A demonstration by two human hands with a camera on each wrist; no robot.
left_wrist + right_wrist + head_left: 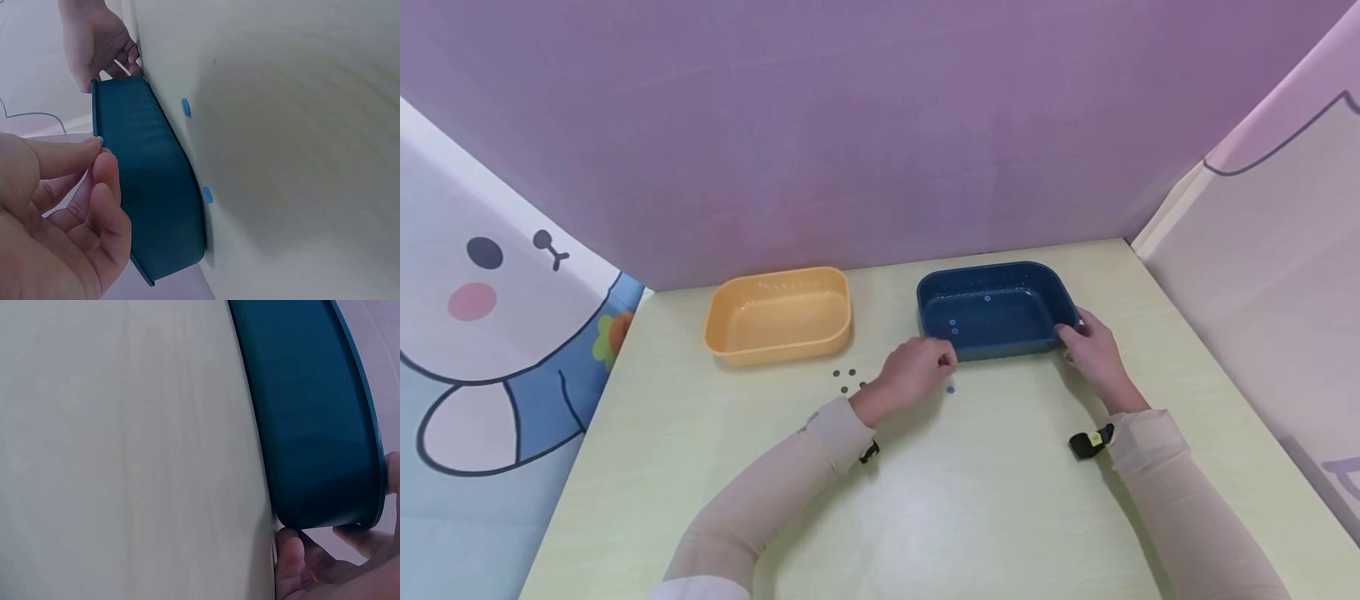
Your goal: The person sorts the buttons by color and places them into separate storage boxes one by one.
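Left tray [778,356] | right tray [1000,347], discs [952,322] inside | more discs [852,372] before both

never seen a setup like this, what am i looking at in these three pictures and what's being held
There's no machine here, just a person's two bare hands. The big picture comes from a camera on the head, looking forward and down; the other two come from cameras on the left and right wrists, so the scene looks tipped sideways.

On the table stand a yellow tray and a blue tray. Small dark discs lie near the yellow one, two blue discs beside the blue one.

The left hand pinches something small and blue, mostly hidden; the right hand grips the blue tray's edge.
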